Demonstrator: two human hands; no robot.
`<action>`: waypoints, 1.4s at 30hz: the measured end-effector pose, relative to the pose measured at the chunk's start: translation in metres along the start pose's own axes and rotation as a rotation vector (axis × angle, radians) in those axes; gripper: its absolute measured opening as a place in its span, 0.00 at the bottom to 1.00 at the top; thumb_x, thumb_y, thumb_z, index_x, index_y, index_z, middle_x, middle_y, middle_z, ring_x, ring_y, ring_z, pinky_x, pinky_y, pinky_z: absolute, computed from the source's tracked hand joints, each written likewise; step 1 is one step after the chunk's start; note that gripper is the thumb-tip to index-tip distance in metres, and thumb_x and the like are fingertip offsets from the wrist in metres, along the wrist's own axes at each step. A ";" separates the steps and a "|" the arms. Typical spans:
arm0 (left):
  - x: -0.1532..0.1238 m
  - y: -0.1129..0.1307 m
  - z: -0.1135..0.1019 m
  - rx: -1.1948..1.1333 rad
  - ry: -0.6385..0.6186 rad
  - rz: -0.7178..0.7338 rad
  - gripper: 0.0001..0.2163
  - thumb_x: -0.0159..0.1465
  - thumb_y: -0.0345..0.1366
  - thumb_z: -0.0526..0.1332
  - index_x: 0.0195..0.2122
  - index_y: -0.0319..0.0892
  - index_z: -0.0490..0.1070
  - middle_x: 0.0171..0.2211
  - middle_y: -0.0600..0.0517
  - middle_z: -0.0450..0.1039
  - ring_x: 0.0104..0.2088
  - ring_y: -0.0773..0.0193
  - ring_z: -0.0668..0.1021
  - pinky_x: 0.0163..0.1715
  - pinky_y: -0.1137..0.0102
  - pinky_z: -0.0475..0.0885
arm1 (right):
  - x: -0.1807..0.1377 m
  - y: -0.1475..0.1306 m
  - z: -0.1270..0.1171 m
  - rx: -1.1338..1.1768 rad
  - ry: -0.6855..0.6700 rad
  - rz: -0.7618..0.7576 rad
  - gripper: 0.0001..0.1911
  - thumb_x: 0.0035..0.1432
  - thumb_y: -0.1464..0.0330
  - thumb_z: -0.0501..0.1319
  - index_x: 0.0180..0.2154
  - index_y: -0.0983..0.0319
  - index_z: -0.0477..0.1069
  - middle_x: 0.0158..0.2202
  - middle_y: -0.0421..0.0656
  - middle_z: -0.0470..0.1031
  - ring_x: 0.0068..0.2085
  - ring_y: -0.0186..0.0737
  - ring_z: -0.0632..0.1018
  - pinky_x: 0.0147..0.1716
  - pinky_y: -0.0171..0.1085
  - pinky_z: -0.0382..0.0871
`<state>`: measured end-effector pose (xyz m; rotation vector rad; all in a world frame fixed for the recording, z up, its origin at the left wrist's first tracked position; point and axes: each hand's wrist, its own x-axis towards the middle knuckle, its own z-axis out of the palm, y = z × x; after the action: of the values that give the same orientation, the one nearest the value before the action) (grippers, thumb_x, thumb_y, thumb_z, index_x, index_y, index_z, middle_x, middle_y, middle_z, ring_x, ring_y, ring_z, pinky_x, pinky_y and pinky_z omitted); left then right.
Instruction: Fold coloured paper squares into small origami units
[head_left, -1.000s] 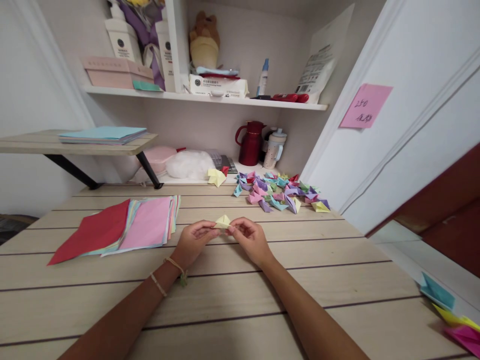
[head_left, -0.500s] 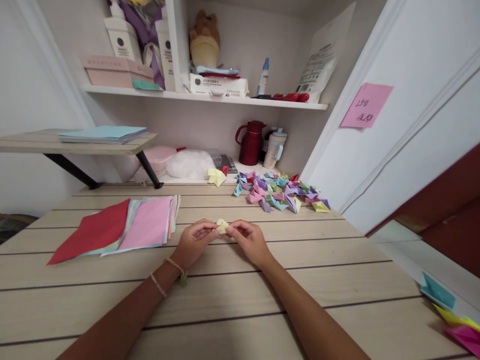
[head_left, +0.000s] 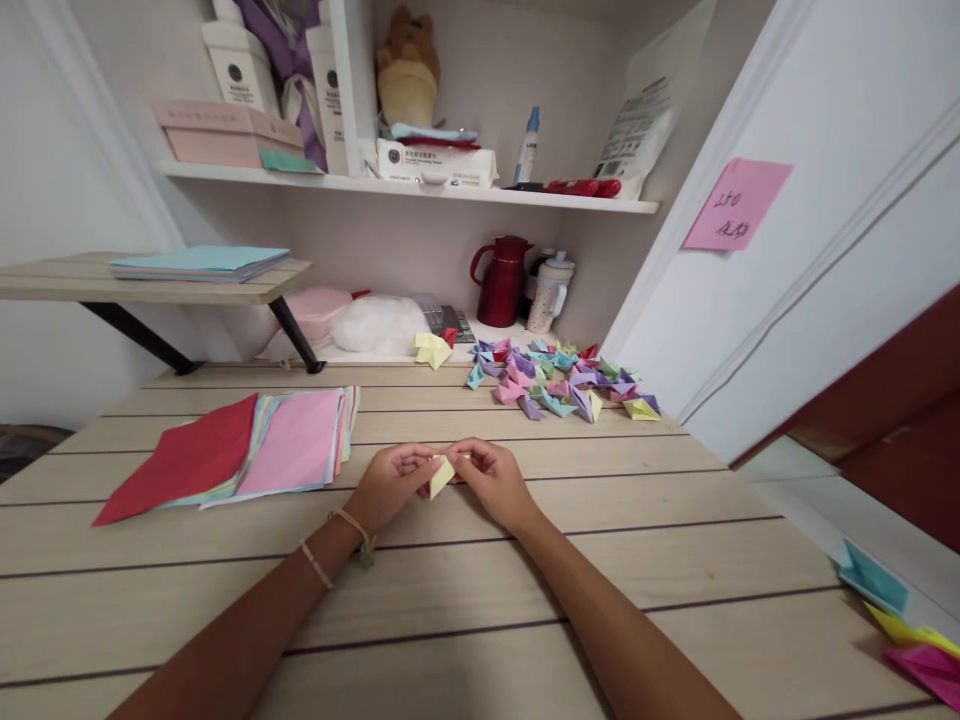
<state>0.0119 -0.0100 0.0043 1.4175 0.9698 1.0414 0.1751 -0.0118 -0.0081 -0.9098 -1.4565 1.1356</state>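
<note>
Slatted wooden table [head_left: 480, 590] | left hand [head_left: 386, 483], right hand [head_left: 491, 478] pinching yellow folded paper [head_left: 441, 475] | paper stack [head_left: 247, 452] at 10 o'clock | alcove shelf [head_left: 420, 190] at 12.

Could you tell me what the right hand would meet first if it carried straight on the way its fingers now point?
The right hand points leftward at the yellow folded paper it pinches; just beyond, it would probably meet the left hand.

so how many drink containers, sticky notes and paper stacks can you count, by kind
red jug: 1
white lidded cup: 1
pink sticky note: 1
coloured paper stack on the table: 1
blue paper stack on the side shelf: 1
total: 5
</note>
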 end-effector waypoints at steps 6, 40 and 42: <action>0.002 -0.002 -0.006 -0.171 0.061 -0.084 0.13 0.51 0.38 0.64 0.34 0.36 0.70 0.22 0.51 0.75 0.24 0.67 0.76 0.28 0.72 0.72 | 0.001 -0.005 0.003 0.208 0.017 0.024 0.19 0.49 0.64 0.61 0.44 0.62 0.70 0.27 0.40 0.75 0.29 0.35 0.76 0.34 0.36 0.71; -0.001 0.006 -0.006 -0.171 -0.045 -0.089 0.21 0.51 0.37 0.64 0.46 0.39 0.63 0.26 0.51 0.75 0.29 0.65 0.77 0.31 0.70 0.72 | -0.004 -0.010 -0.003 -0.355 0.001 -0.368 0.14 0.48 0.75 0.57 0.35 0.57 0.76 0.30 0.43 0.74 0.31 0.38 0.73 0.31 0.36 0.68; 0.000 0.004 -0.006 -0.157 -0.026 -0.085 0.22 0.50 0.36 0.65 0.46 0.39 0.63 0.25 0.52 0.75 0.28 0.65 0.76 0.30 0.71 0.71 | -0.003 -0.009 -0.006 -0.245 -0.052 -0.273 0.14 0.46 0.74 0.59 0.37 0.59 0.75 0.29 0.42 0.73 0.29 0.36 0.73 0.30 0.35 0.68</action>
<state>0.0058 -0.0083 0.0086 1.2478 0.9015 1.0112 0.1817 -0.0157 0.0004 -0.8202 -1.7301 0.7967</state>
